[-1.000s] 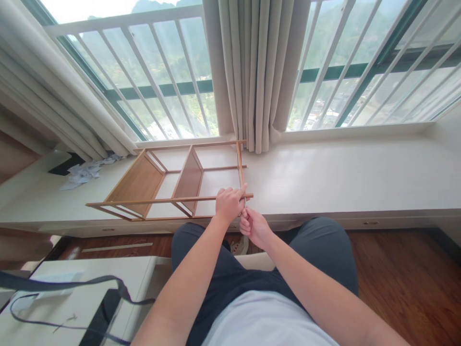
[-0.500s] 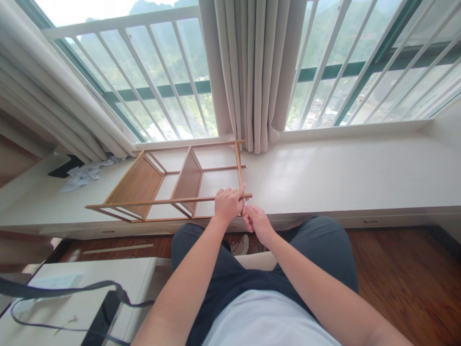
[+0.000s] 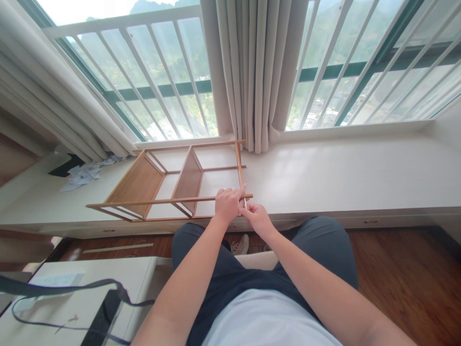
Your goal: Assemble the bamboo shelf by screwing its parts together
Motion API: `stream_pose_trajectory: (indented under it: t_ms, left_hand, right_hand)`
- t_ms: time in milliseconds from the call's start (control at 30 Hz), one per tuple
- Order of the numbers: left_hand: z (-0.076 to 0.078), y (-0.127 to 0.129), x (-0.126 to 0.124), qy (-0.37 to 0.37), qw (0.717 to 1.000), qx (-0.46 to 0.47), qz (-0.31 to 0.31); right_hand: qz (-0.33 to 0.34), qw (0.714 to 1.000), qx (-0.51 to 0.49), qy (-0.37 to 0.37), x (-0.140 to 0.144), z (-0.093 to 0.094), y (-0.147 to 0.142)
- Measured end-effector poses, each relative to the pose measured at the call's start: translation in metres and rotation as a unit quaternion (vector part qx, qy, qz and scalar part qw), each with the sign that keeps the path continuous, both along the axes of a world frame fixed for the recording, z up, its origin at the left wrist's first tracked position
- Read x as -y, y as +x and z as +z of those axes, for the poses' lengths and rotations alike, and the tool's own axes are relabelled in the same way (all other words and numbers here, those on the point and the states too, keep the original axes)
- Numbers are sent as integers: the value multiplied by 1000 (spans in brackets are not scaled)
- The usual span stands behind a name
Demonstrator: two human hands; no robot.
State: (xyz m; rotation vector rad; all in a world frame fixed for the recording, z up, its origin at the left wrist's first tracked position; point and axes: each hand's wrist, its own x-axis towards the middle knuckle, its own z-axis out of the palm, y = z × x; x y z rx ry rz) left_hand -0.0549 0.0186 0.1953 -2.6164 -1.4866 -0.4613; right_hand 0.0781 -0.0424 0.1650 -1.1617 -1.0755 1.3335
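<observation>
From the head view, the wooden frame (image 3: 189, 175) lies on its side on the left half of the white ledge (image 3: 342, 173), its near rails close along the ledge's front edge and its back rail close by the window side. Past its right end the ledge top runs on to the wall at the right end, so there is room that way. Toward the left end, papers (image 3: 81, 175) and a dark flat piece (image 3: 65, 166) lie near the back corner, just beside the grey curtain. At the front edge it is tighter, with the person's knees right up against the drawer fronts.

The left hand (image 3: 229, 204) covers part of the near rail, and its thumb is hidden from me. A drawer handle below the hands is mostly covered, and the white cabinet (image 3: 139, 276) is cut off at the lower left, a black strap (image 3: 97, 283) across it.

The left hand is closed over the rail by the frame's near right corner, index finger stretched toward the end piece. The right hand (image 3: 257, 218), over the front edge, pinches a thin, shiny piece (image 3: 245, 203) against that corner; it looks like metal, though it's too small to be sure.
</observation>
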Motion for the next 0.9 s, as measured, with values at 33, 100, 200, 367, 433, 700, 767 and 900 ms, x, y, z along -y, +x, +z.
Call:
stream_pose_trajectory:
  t_ms: [33, 100, 200, 367, 433, 700, 767, 900]
  left_hand:
    - [-1, 0, 0, 0, 1000, 1, 1]
    - [-3, 0, -1, -2, 1000, 5, 2]
    - [-4, 1, -1, -2, 1000, 11, 4]
    - [-2, 2, -1, 5, 1000, 14, 4]
    - [-1, 2, 0, 8, 1000, 16, 3]
    - [-2, 1, 1, 7, 1000, 13, 4]
    - [-3, 1, 0, 9, 1000, 11, 1]
    - [-2, 1, 0, 7, 1000, 5, 2]
  right_hand:
    - [-13, 997, 60, 38, 1, 0, 3]
    - [-29, 983, 156, 87, 4, 1, 8]
    - [-39, 969, 222, 106, 9, 0, 13]
    - [15, 992, 119, 40, 10, -9, 8]
    - [43, 998, 43, -14, 7, -13, 6]
    - [37, 993, -71, -82, 3, -15, 4]
    - [18, 995, -63, -79, 3, -16, 4]
    - [-35, 998, 57, 15, 2, -13, 7]
